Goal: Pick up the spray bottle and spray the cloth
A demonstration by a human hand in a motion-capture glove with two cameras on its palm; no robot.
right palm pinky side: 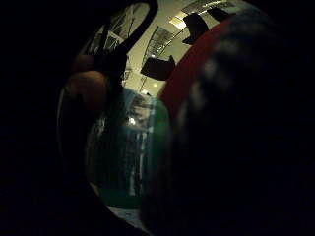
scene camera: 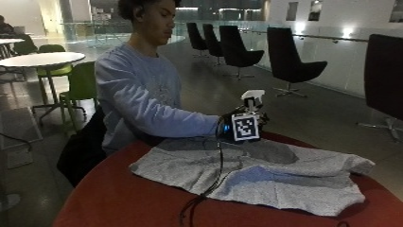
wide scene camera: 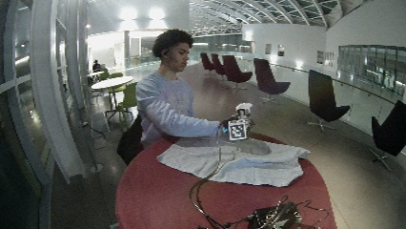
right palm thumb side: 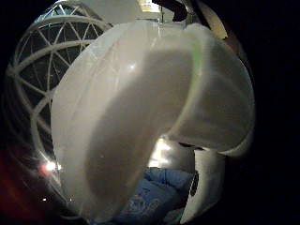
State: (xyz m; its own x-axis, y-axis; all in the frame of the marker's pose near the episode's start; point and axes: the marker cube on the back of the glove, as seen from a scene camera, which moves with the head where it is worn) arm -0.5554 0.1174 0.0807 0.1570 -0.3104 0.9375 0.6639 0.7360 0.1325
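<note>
Grey cloth [scene camera: 264, 177] lies under the gloved hand [scene camera: 234, 126] gripping the spray bottle [scene camera: 252, 101], whose green body shows only in the little-finger palm view.

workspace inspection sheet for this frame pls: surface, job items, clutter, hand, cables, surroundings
Surface: round red table.
Job's things: grey cloth spread flat on the table; spray bottle with a white head held upright above the cloth's far edge.
Clutter: dark tangle of gear at the table's near edge.
Grippers: right hand grips the bottle.
Cables: black cable trails over the cloth.
Surroundings: black chairs, green chairs, white table.
</note>
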